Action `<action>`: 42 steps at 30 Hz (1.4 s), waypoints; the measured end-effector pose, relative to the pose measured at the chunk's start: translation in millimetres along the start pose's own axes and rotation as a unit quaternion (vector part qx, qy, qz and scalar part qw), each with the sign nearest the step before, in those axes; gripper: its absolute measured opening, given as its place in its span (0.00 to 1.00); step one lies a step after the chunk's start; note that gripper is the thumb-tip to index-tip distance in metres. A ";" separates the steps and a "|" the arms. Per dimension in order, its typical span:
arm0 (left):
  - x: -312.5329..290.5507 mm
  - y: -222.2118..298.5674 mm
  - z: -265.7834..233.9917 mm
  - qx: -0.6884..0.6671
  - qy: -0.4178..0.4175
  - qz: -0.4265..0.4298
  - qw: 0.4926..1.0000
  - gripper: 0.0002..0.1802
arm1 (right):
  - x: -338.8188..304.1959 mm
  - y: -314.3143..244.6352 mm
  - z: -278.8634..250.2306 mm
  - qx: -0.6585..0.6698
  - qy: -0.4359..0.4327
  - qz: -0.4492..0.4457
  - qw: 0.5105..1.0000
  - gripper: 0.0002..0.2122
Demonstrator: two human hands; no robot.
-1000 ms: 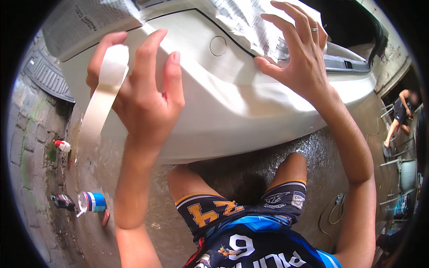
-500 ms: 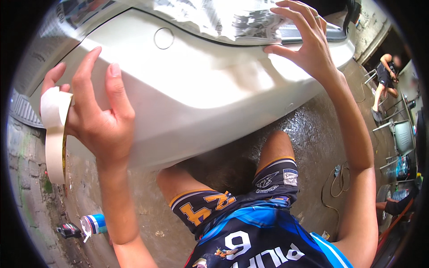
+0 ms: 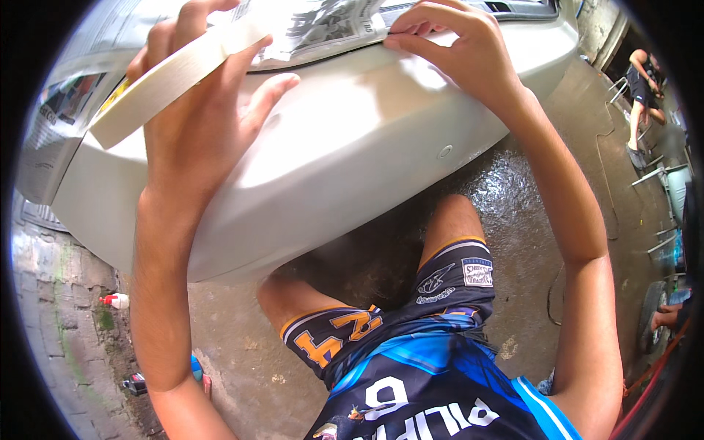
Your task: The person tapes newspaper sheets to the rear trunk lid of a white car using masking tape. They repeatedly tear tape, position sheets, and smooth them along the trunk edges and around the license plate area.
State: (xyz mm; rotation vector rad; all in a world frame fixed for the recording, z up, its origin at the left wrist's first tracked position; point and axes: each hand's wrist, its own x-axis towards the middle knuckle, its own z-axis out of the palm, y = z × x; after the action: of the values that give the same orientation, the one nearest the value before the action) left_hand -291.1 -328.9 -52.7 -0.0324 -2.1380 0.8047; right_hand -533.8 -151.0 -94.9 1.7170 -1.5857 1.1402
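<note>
My left hand is raised at the upper left, with a roll of cream masking tape hooked on its fingers. Its thumb sticks out toward the right, in front of a white car bumper. Printed newspaper covers the part of the car above the bumper. At the paper's lower right corner, my right hand has thumb and fingertips pinched together on the edge. Some of the left fingertips run up to the picture's top edge.
Wet concrete floor lies under the bumper, around my bent legs. A brick-paved strip runs along the left, with a small red-and-white bottle on it. Far right, a person sits near chairs and a wheel.
My left hand has moved up and right with the tape roll, which has tilted. My right hand has shifted left, and its spread fingers have closed at the newspaper's edge. The view has shifted slightly.
</note>
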 end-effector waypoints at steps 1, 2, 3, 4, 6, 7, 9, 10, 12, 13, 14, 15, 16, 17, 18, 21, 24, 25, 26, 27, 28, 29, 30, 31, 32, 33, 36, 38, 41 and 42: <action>4.3 3.9 2.3 0.011 -0.010 0.013 1.000 0.25 | -1.1 0.5 -2.1 0.001 -0.001 0.004 1.000 0.07; 8.4 7.5 4.2 0.005 -0.008 0.028 1.000 0.25 | -1.3 1.7 -4.3 0.002 -0.001 0.008 1.000 0.07; 10.4 12.6 5.7 0.008 -0.013 0.020 1.000 0.24 | -1.8 3.1 -7.0 0.003 -0.002 0.013 1.000 0.07; 11.7 18.1 7.5 0.011 -0.019 0.011 1.000 0.24 | -1.3 4.8 -9.8 -0.026 0.005 -0.010 1.000 0.09; 14.7 25.0 10.1 0.009 -0.023 -0.008 1.000 0.24 | 0.3 9.9 -18.1 -0.091 0.010 -0.091 0.992 0.09; 16.3 27.4 11.3 0.004 -0.022 -0.018 1.000 0.25 | 1.1 13.2 -23.0 -0.125 0.012 -0.131 0.983 0.09; 19.0 29.2 12.0 -0.013 -0.025 -0.042 0.999 0.26 | 3.4 19.5 -31.3 -0.164 0.009 -0.196 0.967 0.08; 19.8 29.3 11.4 -0.018 -0.010 -0.037 0.999 0.26 | 4.2 22.4 -34.8 -0.184 0.008 -0.226 0.956 0.08; 20.6 28.2 8.9 -0.035 0.010 -0.038 0.999 0.27 | 5.4 27.0 -40.3 -0.181 0.006 -0.234 0.955 0.07; 20.3 27.7 7.7 -0.038 0.013 -0.036 0.999 0.27 | 6.1 28.6 -40.6 -0.179 0.005 -0.237 0.955 0.06; 20.3 27.4 6.6 -0.036 0.019 -0.035 0.999 0.28 | 6.7 30.2 -40.5 -0.181 0.004 -0.244 0.953 0.06; 19.6 26.8 5.7 -0.028 0.021 -0.029 0.999 0.28 | 7.3 31.6 -39.0 -0.183 0.003 -0.251 0.951 0.06; 19.9 25.4 5.0 -0.030 0.026 -0.031 0.999 0.28 | 7.6 32.9 -37.0 -0.184 0.001 -0.256 0.949 0.06; 19.9 24.6 5.2 -0.027 0.028 -0.029 0.999 0.29 | 6.6 34.0 -34.1 -0.181 0.018 -0.247 0.952 0.06; 20.3 23.8 6.2 -0.028 0.034 -0.034 0.998 0.29 | 4.3 34.7 -30.6 -0.179 0.034 -0.237 0.954 0.06; 21.6 22.2 11.1 -0.046 0.033 -0.032 0.998 0.29 | 1.5 39.0 -27.1 -0.163 0.038 -0.228 0.959 0.06; 21.4 19.8 13.3 -0.022 0.024 -0.027 0.999 0.29 | 4.0 43.4 -27.2 -0.121 0.008 -0.225 0.967 0.07; 20.9 18.4 13.8 -0.005 0.014 -0.032 0.999 0.29 | 5.4 45.0 -26.8 -0.121 -0.002 -0.220 0.968 0.07; 19.4 17.8 14.2 -0.010 0.012 -0.030 0.999 0.29 | 6.2 46.2 -26.6 -0.121 -0.012 -0.214 0.969 0.07; 18.4 16.4 15.1 -0.011 0.007 -0.033 0.999 0.30 | 7.3 48.0 -26.1 -0.121 -0.022 -0.209 0.970 0.07; 16.8 15.5 16.1 -0.017 0.003 -0.040 0.999 0.30 | 6.6 48.6 -24.2 -0.124 -0.019 -0.209 0.970 0.07; 15.0 15.0 16.6 -0.012 -0.003 -0.036 0.999 0.29 | 4.9 48.5 -22.9 -0.103 -0.010 -0.185 0.977 0.07; 14.6 14.7 17.9 -0.011 -0.008 -0.036 0.999 0.29 | 3.4 48.2 -21.5 -0.081 -0.002 -0.161 0.984 0.07; 13.8 16.0 17.1 -0.011 -0.012 -0.036 0.999 0.28 | -1.3 43.8 -19.6 -0.060 0.008 -0.138 0.989 0.07; 13.3 16.4 12.3 -0.003 -0.016 -0.027 0.999 0.27 | -4.8 39.1 -18.1 -0.067 0.005 -0.105 0.992 0.09; 12.4 18.5 3.8 0.003 -0.018 -0.019 1.000 0.26 | -8.8 31.9 -17.6 -0.075 0.003 -0.073 0.995 0.13; 5.5 42.6 -37.7 -0.076 -0.022 0.015 0.997 0.17 | -43.5 -9.9 -15.0 -0.038 0.103 -0.044 0.993 0.14; 1.5 62.9 -84.6 -0.205 -0.168 -0.029 0.964 0.04 | -73.1 -53.6 -10.0 0.112 0.082 0.008 0.990 0.14; 0.4 87.2 -123.1 -0.371 -0.347 -0.035 0.861 0.11 | -99.2 -99.4 -5.2 0.357 0.010 0.089 0.930 0.21; -0.7 99.6 -131.2 -0.381 -0.371 -0.037 0.846 0.12 | -103.0 -105.2 -3.2 0.416 0.010 0.074 0.906 0.22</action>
State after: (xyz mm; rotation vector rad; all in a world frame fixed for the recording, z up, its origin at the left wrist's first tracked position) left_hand -221.1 -179.8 -49.6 -0.0557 -3.0497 -0.1947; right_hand -427.2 -77.0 -164.6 2.0746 -1.2999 2.1170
